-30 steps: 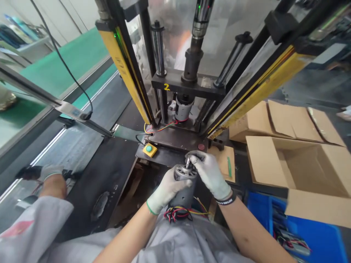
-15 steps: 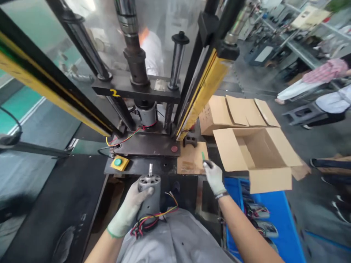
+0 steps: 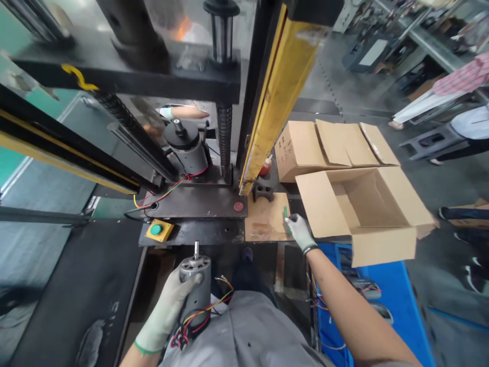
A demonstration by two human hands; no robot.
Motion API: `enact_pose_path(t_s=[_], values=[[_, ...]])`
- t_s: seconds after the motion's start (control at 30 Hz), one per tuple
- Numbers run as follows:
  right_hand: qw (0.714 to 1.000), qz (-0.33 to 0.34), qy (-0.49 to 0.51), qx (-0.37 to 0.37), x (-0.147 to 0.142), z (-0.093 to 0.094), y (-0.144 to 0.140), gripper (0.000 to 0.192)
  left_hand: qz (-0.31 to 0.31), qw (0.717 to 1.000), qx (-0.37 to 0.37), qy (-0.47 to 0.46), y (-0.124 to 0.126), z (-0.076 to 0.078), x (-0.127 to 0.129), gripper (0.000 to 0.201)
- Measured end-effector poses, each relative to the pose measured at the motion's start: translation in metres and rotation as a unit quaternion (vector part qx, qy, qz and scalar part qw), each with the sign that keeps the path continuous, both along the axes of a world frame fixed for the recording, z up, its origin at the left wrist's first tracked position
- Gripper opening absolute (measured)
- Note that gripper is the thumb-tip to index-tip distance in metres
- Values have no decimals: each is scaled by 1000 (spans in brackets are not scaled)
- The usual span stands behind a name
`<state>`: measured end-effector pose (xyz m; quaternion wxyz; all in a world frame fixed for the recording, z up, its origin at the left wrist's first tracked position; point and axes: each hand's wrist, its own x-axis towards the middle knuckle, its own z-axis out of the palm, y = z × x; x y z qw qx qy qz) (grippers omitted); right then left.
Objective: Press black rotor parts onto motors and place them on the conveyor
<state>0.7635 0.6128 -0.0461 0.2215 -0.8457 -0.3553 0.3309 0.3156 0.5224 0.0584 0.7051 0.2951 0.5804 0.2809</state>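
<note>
Motor gripped upright by left hand; right hand pinching green marker beside open carton.

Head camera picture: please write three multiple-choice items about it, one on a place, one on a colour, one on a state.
1. Where does the right hand rest?
A. on the cardboard sheet
B. inside the open box
C. on the round button

2. What colour is the round button?
A. red
B. green
C. blue

3. How is the motor in the left hand held?
A. shaft up
B. shaft down
C. lying on the table

Answers: 1 A, its fingers touch a green pen on the sheet; 2 B, green on a yellow base; 3 A, the shaft points up.
</note>
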Motion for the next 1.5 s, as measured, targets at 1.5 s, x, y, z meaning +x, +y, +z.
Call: enact_pose_path(t_s=[1.5], values=[[953, -130, 155, 226, -54, -44, -76, 35, -58, 994, -55, 75, -9, -25, 35, 67]])
